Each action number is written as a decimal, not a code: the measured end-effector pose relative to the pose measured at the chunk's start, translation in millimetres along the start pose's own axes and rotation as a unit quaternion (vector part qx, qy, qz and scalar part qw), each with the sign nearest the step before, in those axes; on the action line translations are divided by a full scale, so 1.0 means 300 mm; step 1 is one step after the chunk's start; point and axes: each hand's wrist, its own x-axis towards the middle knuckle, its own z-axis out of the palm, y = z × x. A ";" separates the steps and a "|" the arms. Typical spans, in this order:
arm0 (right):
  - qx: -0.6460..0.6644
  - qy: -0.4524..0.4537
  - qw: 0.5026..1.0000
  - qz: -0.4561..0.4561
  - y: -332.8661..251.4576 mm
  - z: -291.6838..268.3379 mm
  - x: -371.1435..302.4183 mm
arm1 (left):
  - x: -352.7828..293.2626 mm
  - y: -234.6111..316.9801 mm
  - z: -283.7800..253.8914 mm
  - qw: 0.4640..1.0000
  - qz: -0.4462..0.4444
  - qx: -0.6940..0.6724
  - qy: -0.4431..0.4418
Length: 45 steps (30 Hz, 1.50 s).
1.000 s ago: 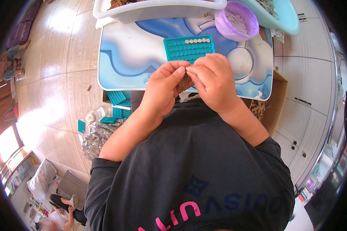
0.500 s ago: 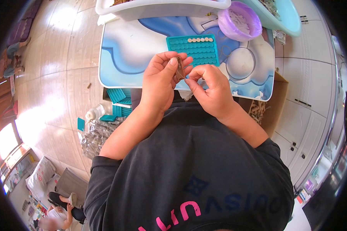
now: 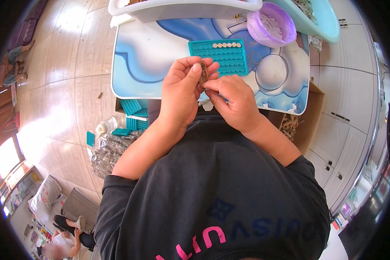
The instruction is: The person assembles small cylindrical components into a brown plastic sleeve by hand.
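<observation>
Small brown strip, kind unclear: being pinched between left hand and right hand; teal tray lying just beyond.

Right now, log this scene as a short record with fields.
left hand: left hand pinches a small brown rectangular strip
right hand: right hand touches the strip's lower end
tray: teal plastic grid tray, one row of pale round discs
bowl: purple round plastic bowl of pale pieces
surface: blue-and-white low table
</observation>
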 end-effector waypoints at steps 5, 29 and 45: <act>0.002 -0.004 1.000 0.015 0.006 0.005 0.001 | 0.000 -0.002 0.002 1.000 -0.004 -0.006 0.005; -0.233 0.068 0.970 0.019 0.272 0.010 0.171 | 0.069 0.033 -0.100 0.997 -0.076 0.009 0.031; -0.216 0.070 0.974 0.002 0.276 0.014 0.187 | 0.102 0.031 -0.100 0.994 -0.094 -0.025 0.044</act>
